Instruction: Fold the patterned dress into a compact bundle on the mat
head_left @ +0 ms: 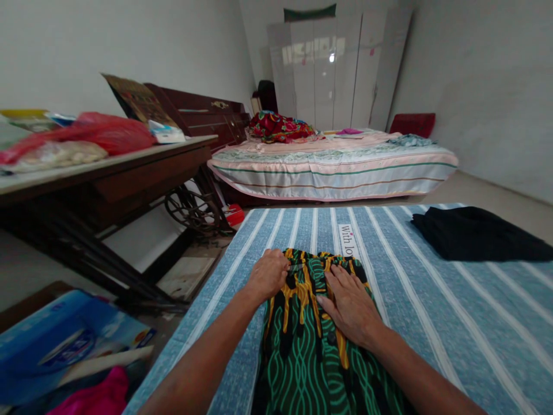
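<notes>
Here, two bare hands lie on a green, black and yellow patterned cloth garment (pixel 298 351) with a gathered top edge.
The left hand (pixel 270 274) curls at the garment's upper left corner, though whether it pinches the cloth cannot be told; the right hand (pixel 352 305) lies flat, fingers extended, near the upper right. The garment is spread on a blue, white-striped fabric surface (pixel 415 334), with a folded black cloth (pixel 479 233) to the right; beyond stands a bed with a pink-and-white cover (pixel 337 173).
</notes>
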Available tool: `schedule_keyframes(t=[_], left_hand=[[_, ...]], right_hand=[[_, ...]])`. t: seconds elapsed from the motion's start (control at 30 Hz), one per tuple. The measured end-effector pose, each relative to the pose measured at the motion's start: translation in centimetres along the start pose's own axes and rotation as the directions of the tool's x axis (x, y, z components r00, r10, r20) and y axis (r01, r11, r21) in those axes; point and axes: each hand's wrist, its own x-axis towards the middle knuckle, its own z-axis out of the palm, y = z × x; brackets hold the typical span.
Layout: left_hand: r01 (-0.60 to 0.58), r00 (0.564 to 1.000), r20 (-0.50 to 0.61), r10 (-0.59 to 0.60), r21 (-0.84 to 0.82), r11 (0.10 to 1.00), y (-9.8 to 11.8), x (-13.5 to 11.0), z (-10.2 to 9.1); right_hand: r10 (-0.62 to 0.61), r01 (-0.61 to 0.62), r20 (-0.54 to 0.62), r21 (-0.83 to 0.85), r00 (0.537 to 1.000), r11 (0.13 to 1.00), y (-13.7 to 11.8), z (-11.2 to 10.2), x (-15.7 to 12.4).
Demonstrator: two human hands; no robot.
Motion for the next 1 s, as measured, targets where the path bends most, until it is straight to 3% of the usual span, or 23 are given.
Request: schedule_keyframes(t=[0.17,0.33,0.43,0.5,0.63,0.8,0.87,1.0], left_hand=[[0.047,0.996,-0.078,-0.052,-0.06,0.997,-0.8,0.4,0.0],[0.144,0.986,-0.073,-0.147,-0.043,0.989,-0.6,0.5,1.4],[0.155,0.973,-0.151,-0.173,-0.126,0.98,-0.8,0.2,2.1],[0.211,0.949,-0.19,-0.251,-0.205,0.956,-1.4,0.0,2.4],[0.364,0.89,-0.097,-0.447,-0.441,0.82,-2.6,-0.2,2.5],[0.361,0.865,0.038,-0.5,-0.738,0.569,-2.6,-0.3,2.3],[0.318,0.876,0.056,-0.48,-0.814,0.486,-2.5,-0.3,1.8],[0.209,0.938,0.072,-0.339,-0.898,0.388,-2.8,0.3,0.8]], right_hand=[[-0.014,0.014,-0.013,0.012,1.0,1.0,0.2,0.2,0.2],[-0.01,0.011,-0.037,0.023,0.999,1.0,0.2,0.3,0.2],[-0.025,0.027,-0.062,0.022,0.998,0.999,0.1,0.2,0.2],[-0.056,0.056,-0.069,0.006,0.996,0.998,0.1,0.0,0.1],[-0.071,0.068,-0.059,-0.039,0.996,0.997,0.1,-0.1,0.2],[-0.062,0.057,-0.094,-0.053,0.994,0.997,0.2,-0.2,0.3],[-0.059,0.052,-0.125,-0.062,0.99,0.997,0.1,-0.4,0.3],[-0.116,0.105,-0.179,-0.071,0.977,0.992,0.1,-0.5,0.5]])
